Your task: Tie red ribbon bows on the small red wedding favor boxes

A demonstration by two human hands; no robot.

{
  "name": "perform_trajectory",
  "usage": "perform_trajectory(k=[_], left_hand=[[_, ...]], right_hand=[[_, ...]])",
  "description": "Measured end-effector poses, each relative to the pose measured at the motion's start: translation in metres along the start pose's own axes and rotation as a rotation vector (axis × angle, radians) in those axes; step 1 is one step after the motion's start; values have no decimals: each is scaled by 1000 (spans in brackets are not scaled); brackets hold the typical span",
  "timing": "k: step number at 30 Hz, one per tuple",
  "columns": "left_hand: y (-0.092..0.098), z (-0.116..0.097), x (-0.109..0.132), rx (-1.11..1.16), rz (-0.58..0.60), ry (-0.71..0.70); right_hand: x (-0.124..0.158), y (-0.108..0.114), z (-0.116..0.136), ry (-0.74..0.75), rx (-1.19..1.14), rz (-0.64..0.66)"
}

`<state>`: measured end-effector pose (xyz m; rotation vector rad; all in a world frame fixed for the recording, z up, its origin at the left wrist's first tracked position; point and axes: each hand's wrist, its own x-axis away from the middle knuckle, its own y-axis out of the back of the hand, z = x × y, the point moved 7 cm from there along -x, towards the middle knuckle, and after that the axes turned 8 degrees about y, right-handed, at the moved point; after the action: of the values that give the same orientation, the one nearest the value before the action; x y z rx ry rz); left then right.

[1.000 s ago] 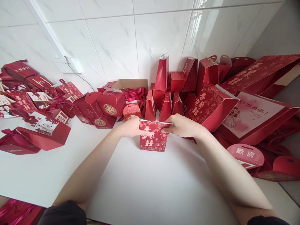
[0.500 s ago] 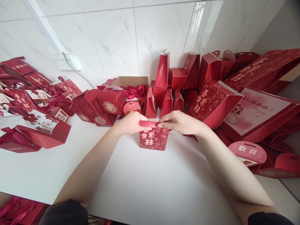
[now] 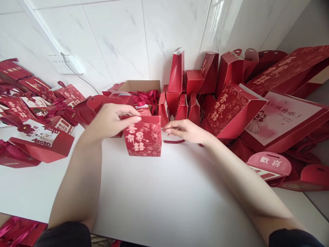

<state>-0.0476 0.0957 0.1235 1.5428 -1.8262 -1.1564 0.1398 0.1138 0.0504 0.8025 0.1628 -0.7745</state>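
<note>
A red gift box with pale characters and a floral print [image 3: 144, 139] stands upright near the middle of the white table. My left hand [image 3: 114, 120] grips its top left edge between thumb and fingers. Just right of the box is my right hand [image 3: 183, 131], its thumb and fingers near a thin dark red strap [image 3: 174, 141] that lies on the table. The fingertips are close together, and whether they pinch the strap's end is too small to tell.
Behind stand small red boxes [image 3: 181, 111] and a cardboard box [image 3: 144, 85] of magenta ribbons. Large red bags [image 3: 231, 113] lean at the right. More decorated boxes [image 3: 43, 139] are piled at the left. A wall socket [image 3: 65, 64] has a cable.
The box has moved left with my left hand and now shows its broad face. My right hand has come off its top edge. A strap is now visible on the table.
</note>
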Motion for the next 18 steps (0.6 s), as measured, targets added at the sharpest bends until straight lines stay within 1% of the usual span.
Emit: perform_trajectory(k=[1,3,4,6,8,9,12,15,18], left_hand=[[13,4,3,3,-63,31],[35,7,9,-17,-171,53],[41,7,12,-38,-204,52],[47,4,15,-85,-236,36],[43,2,14,-118,-211,23],[39,1,13,-125,-179,25],[24,6,8,-111,-67,73],[9,9,4,-78,12,93],[-6,5,0,-66,103,41]], right_hand=[[0,-1,-10,-10,18,0],[1,-6,-33,-57,132,3],[2,-9,-46,-91,195,4],[3,-18,-67,-135,278,4],[4,-30,-79,-138,289,18],[3,-36,-82,-126,280,38],[3,-52,-84,-71,250,104],[2,-56,-83,-43,243,105],[2,-53,-84,-60,244,55]])
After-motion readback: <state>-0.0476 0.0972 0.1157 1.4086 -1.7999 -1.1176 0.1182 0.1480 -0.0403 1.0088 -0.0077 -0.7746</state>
